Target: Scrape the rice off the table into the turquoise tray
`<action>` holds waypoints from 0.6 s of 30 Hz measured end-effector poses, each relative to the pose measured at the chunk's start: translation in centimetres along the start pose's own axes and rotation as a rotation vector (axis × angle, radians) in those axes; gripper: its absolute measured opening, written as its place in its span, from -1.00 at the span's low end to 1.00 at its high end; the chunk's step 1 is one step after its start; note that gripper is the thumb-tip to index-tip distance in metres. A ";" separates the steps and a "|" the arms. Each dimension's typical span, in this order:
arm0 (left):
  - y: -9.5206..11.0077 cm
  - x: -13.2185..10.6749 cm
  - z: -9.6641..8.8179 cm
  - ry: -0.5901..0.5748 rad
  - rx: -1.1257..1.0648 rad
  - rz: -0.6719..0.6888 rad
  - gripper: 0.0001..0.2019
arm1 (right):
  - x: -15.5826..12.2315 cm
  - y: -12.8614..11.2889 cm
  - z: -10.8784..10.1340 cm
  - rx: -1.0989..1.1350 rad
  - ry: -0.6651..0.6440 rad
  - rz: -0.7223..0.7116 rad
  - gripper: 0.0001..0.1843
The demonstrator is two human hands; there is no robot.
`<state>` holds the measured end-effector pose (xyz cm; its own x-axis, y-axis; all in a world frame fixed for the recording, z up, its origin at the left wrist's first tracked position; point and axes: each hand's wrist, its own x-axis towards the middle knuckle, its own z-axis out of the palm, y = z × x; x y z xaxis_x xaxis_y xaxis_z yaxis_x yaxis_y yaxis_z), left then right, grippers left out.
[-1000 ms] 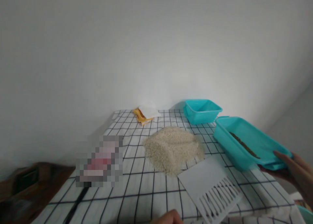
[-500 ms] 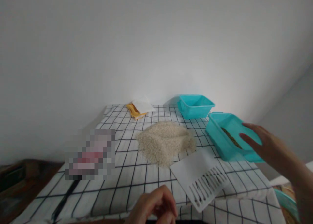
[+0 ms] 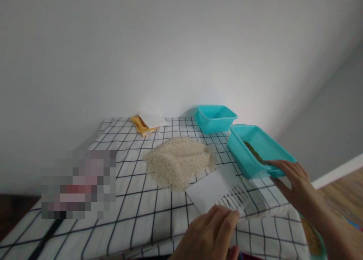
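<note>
My right hand is closed on the near rim of a turquoise plastic bin, fingers over the edge and thumb outside below. A strip of dark greenish bits lies in that bin. My left hand has its fingers bent together over the near end of a white slotted scoop, flat and comb-like; the thumb shows lower down, and the hand hides the grip itself. Beyond the scoop, a pile of pale grains is spread on the checked tablecloth.
A second turquoise bin stands at the back by the wall. Left of it lies a yellow and white packet. A blurred-out object with a black strap is at left. Below the table's right edge shows another turquoise container.
My right hand has come down from above the bin onto its near rim. My left hand has moved right and forward onto the scoop's near end. The view has turned slightly right.
</note>
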<state>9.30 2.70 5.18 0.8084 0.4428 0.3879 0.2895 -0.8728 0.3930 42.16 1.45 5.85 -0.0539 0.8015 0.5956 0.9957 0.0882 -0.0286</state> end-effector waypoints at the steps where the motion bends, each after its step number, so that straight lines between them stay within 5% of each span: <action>1: -0.1 0.4 0.2 -0.050 0.019 0.034 -0.39 | -0.3 0.3 0.4 -0.012 0.025 -0.006 -0.69; 3: -0.6 0.8 0.6 -0.132 0.061 0.076 -0.33 | -1.2 0.6 0.7 -0.004 0.077 -0.021 -0.75; 6: -1.5 1.1 0.8 -0.174 0.113 0.052 -0.58 | -3.2 0.5 0.5 0.015 0.133 -0.009 -0.76; 11: -1.6 2.0 -0.6 -0.184 0.216 0.101 -0.70 | -5.8 -1.0 -0.9 0.023 0.082 0.071 -0.75; 14: -2.1 2.0 -2.3 0.059 0.251 0.205 -0.63 | -6.3 -1.9 -1.6 0.037 0.098 0.084 -0.73; 18: -3.9 2.3 -5.4 0.419 0.279 -0.005 -0.69 | -7.1 -1.8 -2.0 -0.001 0.073 -0.001 -0.68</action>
<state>7.25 8.18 9.00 0.5479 0.4412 0.7108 0.4649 -0.8669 0.1798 40.89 -5.58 3.22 -0.0491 0.7561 0.6526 0.9957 0.0885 -0.0276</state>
